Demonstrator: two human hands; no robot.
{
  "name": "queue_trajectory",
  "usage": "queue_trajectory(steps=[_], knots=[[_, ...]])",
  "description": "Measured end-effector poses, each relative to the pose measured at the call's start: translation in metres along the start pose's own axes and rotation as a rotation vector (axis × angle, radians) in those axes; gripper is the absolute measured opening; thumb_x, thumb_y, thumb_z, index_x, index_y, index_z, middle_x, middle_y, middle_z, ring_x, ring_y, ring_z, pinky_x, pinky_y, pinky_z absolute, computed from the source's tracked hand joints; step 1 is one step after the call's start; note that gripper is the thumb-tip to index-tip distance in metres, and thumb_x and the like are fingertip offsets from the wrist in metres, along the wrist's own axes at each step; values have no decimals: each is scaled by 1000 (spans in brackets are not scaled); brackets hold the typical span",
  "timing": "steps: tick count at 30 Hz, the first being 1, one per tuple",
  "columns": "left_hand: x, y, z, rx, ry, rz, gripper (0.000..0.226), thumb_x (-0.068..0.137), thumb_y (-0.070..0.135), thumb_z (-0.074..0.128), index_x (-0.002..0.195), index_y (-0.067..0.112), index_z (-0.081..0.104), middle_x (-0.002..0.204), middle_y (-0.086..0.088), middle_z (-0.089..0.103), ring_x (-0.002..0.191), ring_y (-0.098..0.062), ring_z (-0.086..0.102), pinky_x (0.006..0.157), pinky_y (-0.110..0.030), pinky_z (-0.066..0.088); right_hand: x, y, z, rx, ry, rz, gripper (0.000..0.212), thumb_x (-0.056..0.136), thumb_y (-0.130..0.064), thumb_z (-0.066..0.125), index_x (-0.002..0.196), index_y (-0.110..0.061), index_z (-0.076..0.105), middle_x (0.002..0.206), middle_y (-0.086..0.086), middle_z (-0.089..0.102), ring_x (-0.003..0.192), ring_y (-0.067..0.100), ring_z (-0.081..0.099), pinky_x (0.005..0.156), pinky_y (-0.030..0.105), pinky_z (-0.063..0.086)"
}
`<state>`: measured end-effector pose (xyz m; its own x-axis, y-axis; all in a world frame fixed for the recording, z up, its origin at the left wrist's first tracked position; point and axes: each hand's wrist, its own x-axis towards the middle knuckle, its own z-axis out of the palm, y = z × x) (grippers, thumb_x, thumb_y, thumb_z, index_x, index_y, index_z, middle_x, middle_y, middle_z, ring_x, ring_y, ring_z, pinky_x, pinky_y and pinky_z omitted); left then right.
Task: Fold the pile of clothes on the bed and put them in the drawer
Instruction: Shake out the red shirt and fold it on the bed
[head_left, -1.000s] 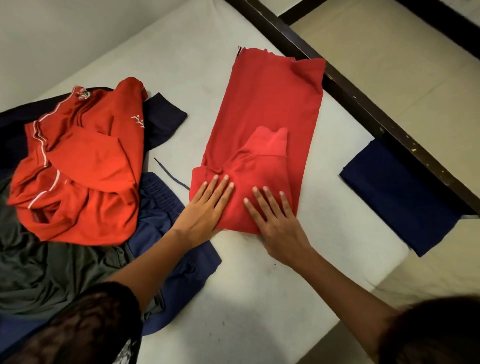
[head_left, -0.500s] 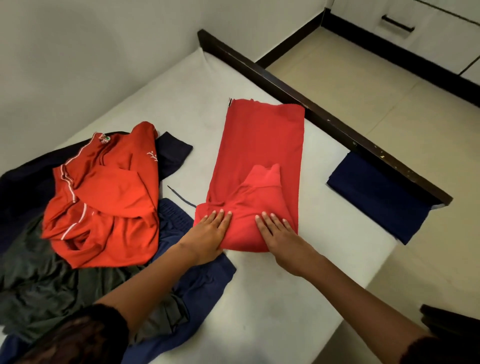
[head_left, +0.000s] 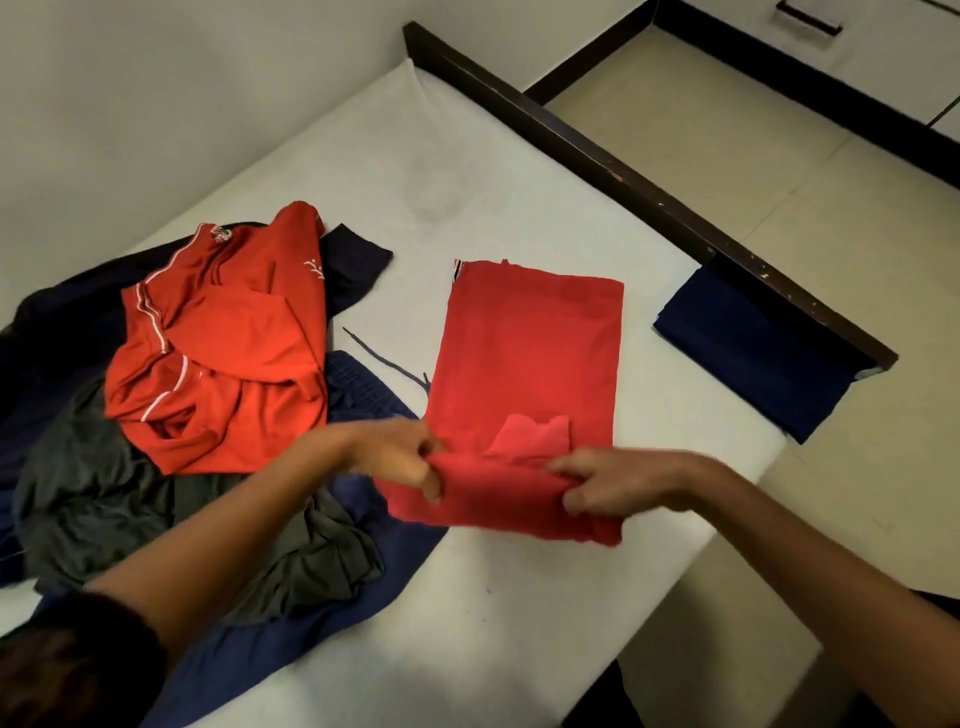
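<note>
- My left hand (head_left: 400, 460) pinches the near left corner of the folded red shirt (head_left: 524, 353), fingers curled over the cloth.
- My right hand (head_left: 605, 486) pinches the near right corner the same way.
- Between my hands the shirt's near edge is raised off the mattress (head_left: 467, 182); the rest lies flat beyond my hands.
- Left of my left hand sits the unfolded pile: an orange-red jersey (head_left: 223, 353) on top, a grey garment (head_left: 104, 493) under my left forearm, and blue shorts (head_left: 363, 395) touching the shirt's left edge.
- Beyond my right hand, well apart, a folded navy garment (head_left: 753, 348) lies against the dark bed frame (head_left: 623, 171).
- Far beyond it, across the floor, is a white drawer front (head_left: 883, 52).
</note>
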<state>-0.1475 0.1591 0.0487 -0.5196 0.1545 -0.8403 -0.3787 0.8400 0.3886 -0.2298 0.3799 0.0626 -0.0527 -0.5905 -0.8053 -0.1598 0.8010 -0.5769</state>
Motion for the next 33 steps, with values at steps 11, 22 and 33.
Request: queue_trajectory(steps=[11, 22, 33], knots=[[79, -20, -2, 122, 830, 46, 81, 84, 49, 60, 144, 5, 29, 146, -16, 36, 135, -31, 32, 110, -38, 25, 81, 52, -13, -656, 914, -44, 61, 83, -22, 64, 137, -4, 43, 143, 19, 41, 132, 35, 39, 107, 49, 33], [98, -41, 95, 751, 678, 257, 129, 48, 59, 81, 145, 3, 18, 150, -14, 31, 136, -37, 32, 109, -50, 29, 109, 95, 61, -987, 787, -67, 109, 64, -28, 79, 150, -19, 12, 151, 12, 31, 137, 39, 31, 101, 63, 24], [70, -24, 65, 692, 491, 280, 51, 99, 17, 29, 143, -8, 21, 150, -26, 22, 139, -34, 27, 114, -37, 22, 67, 69, 34, -666, 495, -173, 76, 93, 6, 35, 150, -22, -7, 158, 1, -11, 146, 21, -1, 117, 41, 15]])
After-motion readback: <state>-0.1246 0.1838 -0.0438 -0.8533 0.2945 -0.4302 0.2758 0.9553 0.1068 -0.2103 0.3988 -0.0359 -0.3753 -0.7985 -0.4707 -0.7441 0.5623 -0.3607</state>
